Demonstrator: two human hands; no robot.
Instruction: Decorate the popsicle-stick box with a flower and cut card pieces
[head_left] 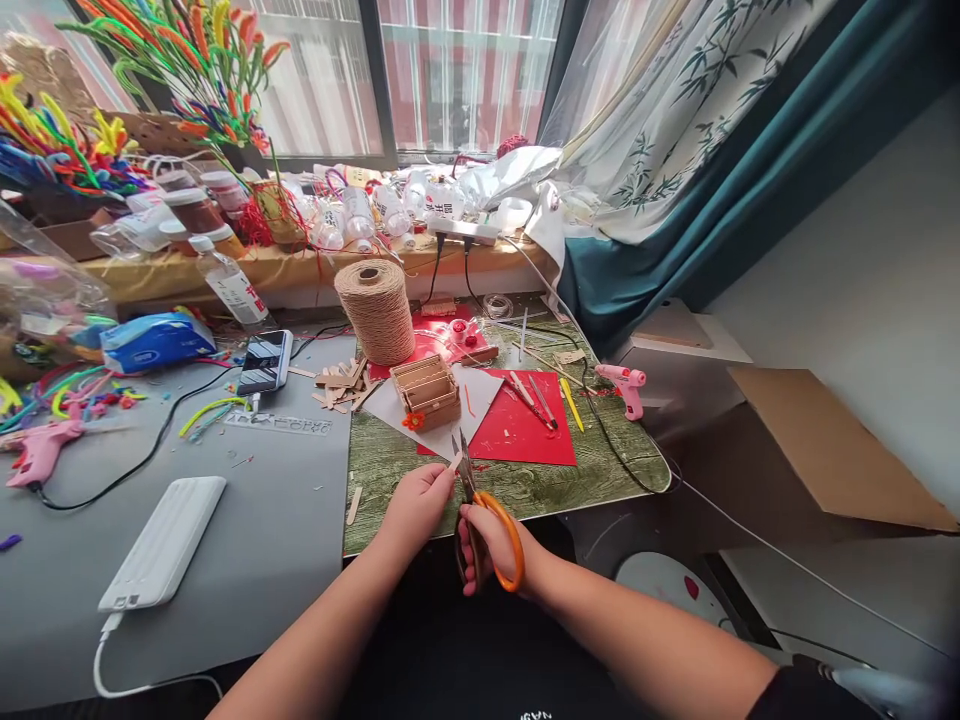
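In the head view my right hand [487,540] grips orange-handled scissors [510,545], their blades pointing up and away from me. My left hand [421,500] pinches a small pale craft stick [455,461], whose tip lies at the scissor blades. Whether the blades touch the stick is too fine to tell. Just beyond my hands stands a small box made of craft sticks [427,390], with an orange flower [413,421] at its front corner. It rests on white paper [480,392] over a red sheet [499,445].
A big twine spool [375,312] and a pile of craft sticks [341,385] stand behind the box. Pens [531,397] and a yellow craft knife [571,404] lie right. Pink glue guns sit at the right edge [628,388] and far left [45,450]. A white power bank [163,543] lies left.
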